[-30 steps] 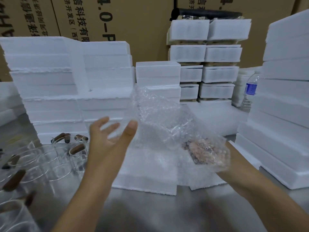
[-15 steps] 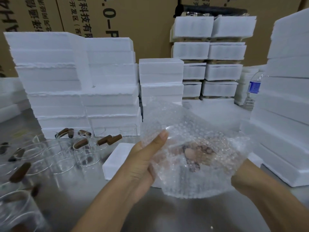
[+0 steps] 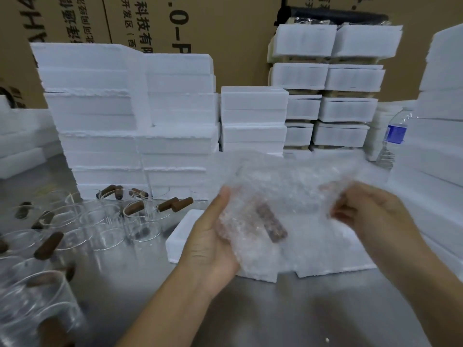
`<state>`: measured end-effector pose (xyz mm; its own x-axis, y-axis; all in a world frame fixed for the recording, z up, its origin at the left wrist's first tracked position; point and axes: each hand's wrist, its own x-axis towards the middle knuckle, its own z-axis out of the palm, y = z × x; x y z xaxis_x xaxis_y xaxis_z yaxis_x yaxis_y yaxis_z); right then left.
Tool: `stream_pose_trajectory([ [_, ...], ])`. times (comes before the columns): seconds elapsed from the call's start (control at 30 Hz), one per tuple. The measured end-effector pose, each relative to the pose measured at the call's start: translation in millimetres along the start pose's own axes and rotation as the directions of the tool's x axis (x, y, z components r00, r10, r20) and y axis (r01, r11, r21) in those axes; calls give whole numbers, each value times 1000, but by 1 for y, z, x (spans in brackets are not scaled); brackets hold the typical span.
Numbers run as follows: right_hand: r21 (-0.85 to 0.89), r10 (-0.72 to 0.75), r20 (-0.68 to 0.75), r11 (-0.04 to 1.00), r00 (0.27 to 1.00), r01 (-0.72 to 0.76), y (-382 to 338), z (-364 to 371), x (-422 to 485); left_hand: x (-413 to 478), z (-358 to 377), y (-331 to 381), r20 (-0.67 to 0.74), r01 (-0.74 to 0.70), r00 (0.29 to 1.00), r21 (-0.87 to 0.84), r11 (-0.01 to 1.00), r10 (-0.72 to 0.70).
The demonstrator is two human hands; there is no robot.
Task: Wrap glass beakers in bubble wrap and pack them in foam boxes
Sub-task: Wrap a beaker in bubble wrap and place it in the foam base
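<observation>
A sheet of bubble wrap (image 3: 295,186) hangs between both hands above the metal table. Inside it lies a glass beaker whose brown handle (image 3: 271,225) shows through the plastic. My left hand (image 3: 213,244) cups the wrapped beaker from below and left, thumb up along the wrap. On the right side my right hand (image 3: 368,211) pinches the wrap's edge with curled fingers. Under the wrap a low white foam box (image 3: 183,236) lies on the table. Several bare glass beakers (image 3: 105,221) with brown handles stand at the left.
Stacks of white foam boxes (image 3: 130,116) wall in the back, and more foam stacks (image 3: 441,146) rise on the right. A water bottle (image 3: 393,139) stands at the back right. Cardboard cartons (image 3: 200,26) stand behind. The grey metal table (image 3: 275,314) lies in front.
My left hand came in from open air and took the wrapped beaker from below. My right hand came out from under the wrap and now pinches its right edge.
</observation>
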<state>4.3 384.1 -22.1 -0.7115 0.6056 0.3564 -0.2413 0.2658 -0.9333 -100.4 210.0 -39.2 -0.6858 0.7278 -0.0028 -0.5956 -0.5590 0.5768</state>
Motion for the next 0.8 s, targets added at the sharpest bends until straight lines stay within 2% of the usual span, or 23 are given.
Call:
stream_pose_trajectory([
  [0.07, 109, -35, -181, 993, 983, 56, 0, -5, 2, -1, -1, 5, 16, -49, 999, -87, 995, 50],
  [0.1, 122, -25, -172, 991, 985, 46, 4, -5, 4, -2, -1, 7, 3, -72, 997, -108, 992, 72],
  [0.2, 127, 130, 70, 982, 989, -138, 4, 11, 0, 5, -8, 6, 4, -108, 994, -176, 978, 110],
  [0.27, 57, 202, 266, 973, 943, -224, 0, 20, -5, 5, -6, 4, 3, -109, 994, -169, 980, 111],
  [0.3, 11, 156, 382, 985, 911, -174, 5, 20, -9, 5, -6, 4, 10, -104, 994, -169, 980, 107],
  [0.4, -116, 127, 485, 990, 865, -80, 1, 25, -18, 3, -4, 2, 36, -83, 995, -161, 983, 90],
  [0.5, -6, 3, 382, 1000, 924, 0, 3, 24, -15, 4, -5, -1, 86, -89, 991, -186, 978, 107],
  [0.6, 59, -44, 218, 998, 975, 31, -1, 23, -11, 5, -4, -4, 81, -82, 992, -153, 985, 95],
  [0.67, 100, -70, 144, 993, 987, 56, 1, 19, -8, 5, -3, -7, 64, -86, 994, -101, 991, 93],
  [0.8, 174, -100, 51, 981, 994, 90, 2, 15, -6, 3, -1, -15, 127, -25, 991, -45, 999, 31],
])
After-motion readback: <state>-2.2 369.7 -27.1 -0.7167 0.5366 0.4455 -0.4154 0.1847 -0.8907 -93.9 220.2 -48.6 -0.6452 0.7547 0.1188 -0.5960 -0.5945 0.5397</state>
